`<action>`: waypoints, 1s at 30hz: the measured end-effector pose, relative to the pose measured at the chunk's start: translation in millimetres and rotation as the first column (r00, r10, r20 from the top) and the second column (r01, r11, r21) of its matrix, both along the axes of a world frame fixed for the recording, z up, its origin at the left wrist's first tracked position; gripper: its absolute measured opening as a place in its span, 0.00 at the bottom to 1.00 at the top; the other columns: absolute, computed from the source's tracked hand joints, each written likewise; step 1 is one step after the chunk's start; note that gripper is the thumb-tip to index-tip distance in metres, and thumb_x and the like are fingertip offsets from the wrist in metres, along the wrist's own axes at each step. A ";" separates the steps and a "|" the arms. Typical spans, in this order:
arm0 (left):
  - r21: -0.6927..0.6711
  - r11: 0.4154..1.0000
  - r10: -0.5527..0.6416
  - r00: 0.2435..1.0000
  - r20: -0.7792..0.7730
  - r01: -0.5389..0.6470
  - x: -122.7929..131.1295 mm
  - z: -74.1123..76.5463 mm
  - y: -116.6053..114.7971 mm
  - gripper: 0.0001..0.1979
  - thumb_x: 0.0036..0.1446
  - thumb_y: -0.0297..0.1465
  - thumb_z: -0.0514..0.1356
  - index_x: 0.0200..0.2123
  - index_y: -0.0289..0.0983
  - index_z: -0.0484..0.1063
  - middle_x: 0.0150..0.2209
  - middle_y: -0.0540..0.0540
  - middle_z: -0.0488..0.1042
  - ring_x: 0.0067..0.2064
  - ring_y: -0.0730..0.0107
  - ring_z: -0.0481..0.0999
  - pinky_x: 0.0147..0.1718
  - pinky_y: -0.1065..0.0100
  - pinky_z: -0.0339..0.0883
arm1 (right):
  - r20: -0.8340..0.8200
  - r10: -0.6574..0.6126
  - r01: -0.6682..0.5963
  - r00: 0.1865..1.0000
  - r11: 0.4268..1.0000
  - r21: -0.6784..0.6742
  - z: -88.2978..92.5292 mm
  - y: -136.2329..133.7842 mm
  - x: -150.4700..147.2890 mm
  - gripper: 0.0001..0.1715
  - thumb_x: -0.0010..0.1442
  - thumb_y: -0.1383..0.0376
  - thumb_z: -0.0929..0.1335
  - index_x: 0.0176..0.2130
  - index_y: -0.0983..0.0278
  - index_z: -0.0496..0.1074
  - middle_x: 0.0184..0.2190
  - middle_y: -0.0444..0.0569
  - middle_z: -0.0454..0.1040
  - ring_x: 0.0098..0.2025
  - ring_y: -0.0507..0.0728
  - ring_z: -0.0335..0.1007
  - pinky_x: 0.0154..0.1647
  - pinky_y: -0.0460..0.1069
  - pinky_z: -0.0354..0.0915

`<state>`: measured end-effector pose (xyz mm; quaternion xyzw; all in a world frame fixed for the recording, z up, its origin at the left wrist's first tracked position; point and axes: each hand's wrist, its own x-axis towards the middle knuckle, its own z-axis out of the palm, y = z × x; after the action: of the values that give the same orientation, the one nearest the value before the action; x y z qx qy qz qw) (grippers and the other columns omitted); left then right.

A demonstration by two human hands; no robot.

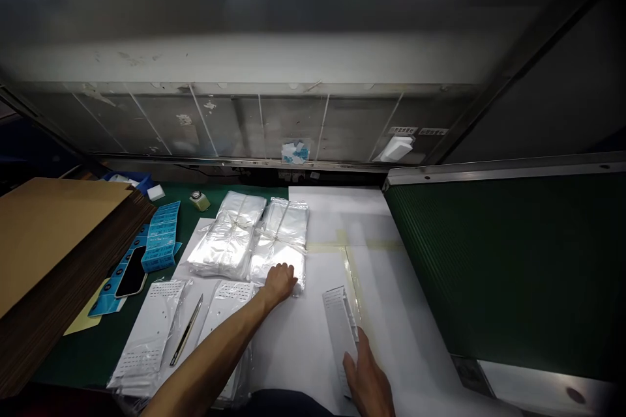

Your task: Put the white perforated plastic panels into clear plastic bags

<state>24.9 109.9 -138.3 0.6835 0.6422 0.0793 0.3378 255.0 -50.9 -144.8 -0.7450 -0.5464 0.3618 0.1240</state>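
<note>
My left hand (278, 281) reaches forward and rests on the near end of a tied bundle of clear plastic bags (281, 238), fingers curled onto the top bag. A second bundle of bags (229, 241) lies just to its left. My right hand (366, 381) grips the near end of a white perforated rectangular unit (338, 326), which stands tilted on its edge on the white work surface (391, 300). Two similar white units in plastic bags (149, 332) lie at the lower left, partly under my left forearm.
A tall stack of brown cardboard sheets (53, 254) fills the left. Blue label strips (161, 238), a black phone (131, 280) and a metal ruler (186, 332) lie beside it. A green conveyor belt (508, 267) runs on the right. A small bottle (198, 200) stands at the back.
</note>
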 end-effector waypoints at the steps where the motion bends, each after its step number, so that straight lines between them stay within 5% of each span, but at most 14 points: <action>1: -0.005 0.999 -0.047 0.997 -0.057 0.047 0.3 -4.2 3.9 0.13 0.56 0.35 0.59 0.42 0.33 0.68 0.44 0.43 0.69 0.47 0.58 0.67 0.48 0.50 0.60 | 0.045 0.045 -0.046 0.998 0.999 0.025 -4.8 -2.2 -0.4 0.36 0.60 0.57 0.53 0.63 0.69 0.42 0.53 0.62 0.66 0.40 0.64 0.71 0.38 0.56 0.67; 9: -0.003 0.971 -0.235 0.949 -0.211 0.240 -10.8 -12.3 5.9 0.11 0.59 0.36 0.56 0.38 0.33 0.69 0.39 0.45 0.70 0.42 0.63 0.70 0.42 0.57 0.66 | 0.190 0.143 -0.156 0.971 0.986 0.054 -7.2 -3.5 -6.0 0.33 0.62 0.62 0.50 0.63 0.71 0.43 0.55 0.59 0.65 0.43 0.61 0.71 0.38 0.52 0.67; 21: -0.009 0.996 -0.086 0.994 -0.069 0.086 -22.5 -13.8 6.8 0.12 0.61 0.37 0.54 0.39 0.33 0.68 0.36 0.46 0.70 0.37 0.67 0.71 0.38 0.60 0.68 | 0.097 0.039 -0.052 0.995 0.991 0.127 -31.3 -4.9 6.4 0.34 0.60 0.60 0.52 0.63 0.67 0.42 0.53 0.57 0.67 0.40 0.60 0.71 0.36 0.52 0.67; 26: -0.035 0.999 -0.015 0.998 0.064 0.017 -25.6 -8.1 10.3 0.12 0.60 0.37 0.55 0.35 0.33 0.69 0.35 0.46 0.71 0.37 0.67 0.72 0.39 0.60 0.67 | -0.073 0.012 -0.009 0.997 0.999 0.039 -10.6 -1.1 9.8 0.36 0.60 0.59 0.55 0.64 0.64 0.41 0.52 0.54 0.68 0.41 0.60 0.72 0.39 0.52 0.67; 30: -0.045 0.996 0.083 0.970 0.228 -0.074 -30.2 6.4 15.2 0.13 0.60 0.38 0.55 0.33 0.33 0.70 0.33 0.47 0.72 0.36 0.67 0.72 0.40 0.60 0.67 | -0.400 -0.199 0.206 0.895 0.978 -0.026 26.4 12.4 7.9 0.42 0.58 0.54 0.59 0.65 0.61 0.37 0.54 0.53 0.66 0.49 0.60 0.69 0.45 0.52 0.66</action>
<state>-5.3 125.0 -131.9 0.6374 0.6268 0.1592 0.4188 262.9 -38.5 -118.4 -0.7070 -0.4321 0.4870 0.2763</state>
